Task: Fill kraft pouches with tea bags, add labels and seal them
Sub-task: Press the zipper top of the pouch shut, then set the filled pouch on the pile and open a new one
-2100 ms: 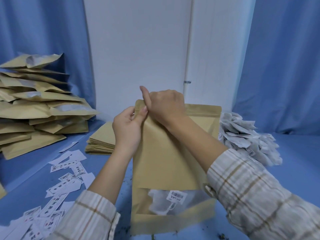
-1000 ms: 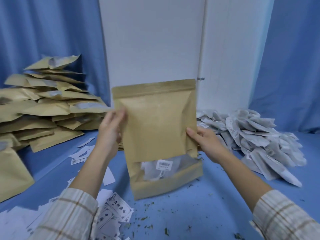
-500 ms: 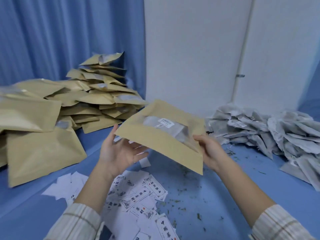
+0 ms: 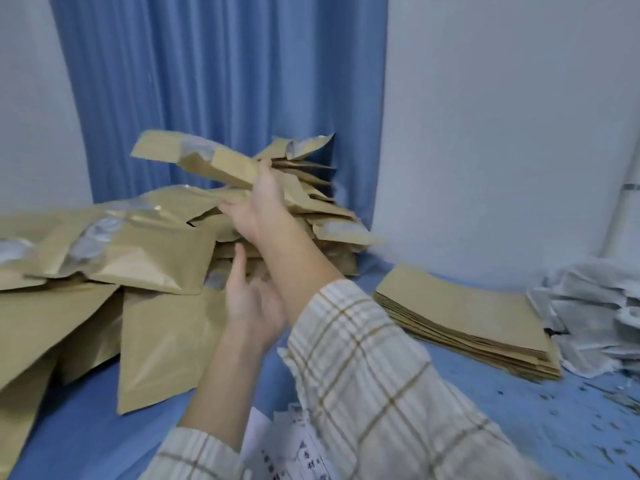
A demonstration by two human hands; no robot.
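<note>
The right hand (image 4: 266,199) grips a filled kraft pouch (image 4: 197,161) by one end, fingers and thumb curled round it, and holds it up in the air above the pile of filled pouches (image 4: 145,244). The pouch lies tilted, nearly flat, its far end pointing left and a bit of its clear window showing on top. It hangs over the pile's upper part, apart from the pouches below as far as can be seen.

The left hand (image 4: 249,296) is lower and nearer, under the right forearm, with its fingers loosely spread and nothing in it. It sits just in front of the pile's edge; whether a fingertip touches a pouch cannot be told. Both arms wear a pale checked sleeve (image 4: 374,382).

The pile spreads across the left of the blue surface (image 4: 519,403) and rises against a blue curtain (image 4: 225,81). To the right of the arms a neat stack of flat empty pouches (image 4: 464,313) lies on the surface, and just beyond it, at the right edge, a heap of white tea bags (image 4: 595,306). Printed paper labels (image 4: 287,445) lie near the bottom edge between the two sleeves. Dark tea crumbs (image 4: 588,410) are scattered over the surface at lower right. A pale wall (image 4: 502,133) stands behind.
</note>
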